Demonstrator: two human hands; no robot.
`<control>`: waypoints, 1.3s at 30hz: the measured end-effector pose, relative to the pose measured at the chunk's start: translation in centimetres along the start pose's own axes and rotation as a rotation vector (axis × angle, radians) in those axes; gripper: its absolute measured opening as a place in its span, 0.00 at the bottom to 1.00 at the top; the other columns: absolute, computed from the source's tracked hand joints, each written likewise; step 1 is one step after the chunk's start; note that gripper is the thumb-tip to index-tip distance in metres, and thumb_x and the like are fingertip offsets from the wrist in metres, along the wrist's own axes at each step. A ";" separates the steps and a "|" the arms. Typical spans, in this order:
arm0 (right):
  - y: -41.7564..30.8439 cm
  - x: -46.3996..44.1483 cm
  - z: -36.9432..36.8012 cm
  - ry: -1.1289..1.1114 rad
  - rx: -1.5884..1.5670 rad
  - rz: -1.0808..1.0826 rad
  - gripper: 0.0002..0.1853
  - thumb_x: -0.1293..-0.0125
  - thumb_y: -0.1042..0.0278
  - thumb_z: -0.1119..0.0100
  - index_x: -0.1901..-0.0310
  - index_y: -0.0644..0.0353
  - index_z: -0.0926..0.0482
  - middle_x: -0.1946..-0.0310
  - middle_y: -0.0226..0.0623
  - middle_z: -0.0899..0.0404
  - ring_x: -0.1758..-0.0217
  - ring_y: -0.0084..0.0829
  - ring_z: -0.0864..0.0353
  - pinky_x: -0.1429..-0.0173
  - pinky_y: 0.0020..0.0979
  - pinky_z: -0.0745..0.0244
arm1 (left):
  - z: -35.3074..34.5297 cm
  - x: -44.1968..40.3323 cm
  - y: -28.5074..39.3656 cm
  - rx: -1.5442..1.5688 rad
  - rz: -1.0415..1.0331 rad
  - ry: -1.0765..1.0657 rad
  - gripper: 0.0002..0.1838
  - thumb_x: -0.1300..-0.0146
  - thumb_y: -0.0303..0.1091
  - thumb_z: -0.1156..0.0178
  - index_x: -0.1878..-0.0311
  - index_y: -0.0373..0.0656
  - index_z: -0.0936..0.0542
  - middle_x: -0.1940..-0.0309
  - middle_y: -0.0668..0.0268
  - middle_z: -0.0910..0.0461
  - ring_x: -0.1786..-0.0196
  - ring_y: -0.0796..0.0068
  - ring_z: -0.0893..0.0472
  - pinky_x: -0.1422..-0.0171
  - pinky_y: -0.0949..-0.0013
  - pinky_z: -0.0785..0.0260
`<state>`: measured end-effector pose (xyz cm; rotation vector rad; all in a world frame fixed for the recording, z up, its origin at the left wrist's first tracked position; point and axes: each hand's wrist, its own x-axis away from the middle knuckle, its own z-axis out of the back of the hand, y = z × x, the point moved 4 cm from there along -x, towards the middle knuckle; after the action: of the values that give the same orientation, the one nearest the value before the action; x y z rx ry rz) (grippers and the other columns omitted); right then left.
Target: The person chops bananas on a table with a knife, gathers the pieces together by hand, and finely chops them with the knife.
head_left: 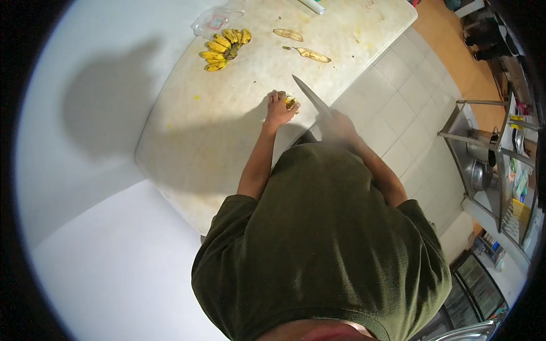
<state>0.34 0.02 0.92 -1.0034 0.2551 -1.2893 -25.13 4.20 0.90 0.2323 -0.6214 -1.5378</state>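
Pale floor tiles [398, 94] and a metal shelf rack [475, 136] holding silvery pots [480, 175] lie to the right of a long, off-white, stained table [199, 131], which meets a white wall [96, 187] on its left. Near the table's right edge, the left hand [278, 109] curls its fingers and thumb around a small, yellow, dark-marked banana piece [292, 104], partly hidden by the hand. The right hand [339, 128], blurred, is closed on the handle end of a long, grey metal knife [310, 92]; its blade slants up and left, its tip beyond the fruit and apart from it. Farther up the table, two flattened, brownish-yellow banana skins [288, 35] [313, 55] lie near each other. Left of them sits a bunch of yellow bananas [224, 50], just beside a crumpled, clear plastic bag [219, 20].
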 end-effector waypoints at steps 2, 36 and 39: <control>0.0 -0.2 0.4 0.001 0.016 0.002 0.23 0.33 0.52 0.45 0.49 0.66 0.28 0.63 0.59 0.20 0.56 0.58 0.20 0.52 0.49 0.25 | 1.5 0.8 0.4 0.252 -0.054 0.005 0.36 0.38 0.49 0.36 0.35 0.32 0.32 0.34 0.38 0.35 0.30 0.44 0.37 0.26 0.47 0.47; 28.9 3.0 5.6 0.490 0.200 -0.127 0.20 0.33 0.55 0.47 0.71 0.67 0.22 0.72 0.49 0.20 0.64 0.47 0.20 0.57 0.47 0.29 | -1.2 13.7 -8.4 0.959 0.745 0.829 0.14 0.28 0.39 0.43 0.59 0.34 0.25 0.73 0.64 0.23 0.77 0.76 0.26 0.71 0.73 0.33; 26.5 6.5 9.1 0.363 -0.014 -0.572 0.26 0.40 0.49 0.38 0.57 0.71 0.22 0.70 0.50 0.17 0.65 0.46 0.17 0.56 0.41 0.23 | 0.2 12.9 -6.3 0.858 0.706 1.072 0.17 0.24 0.43 0.50 0.56 0.36 0.24 0.70 0.67 0.24 0.72 0.78 0.26 0.67 0.73 0.32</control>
<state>26.35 -2.90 -10.95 -0.8771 0.2624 -1.9979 -31.73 -8.56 0.78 1.2391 -0.3668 -0.2549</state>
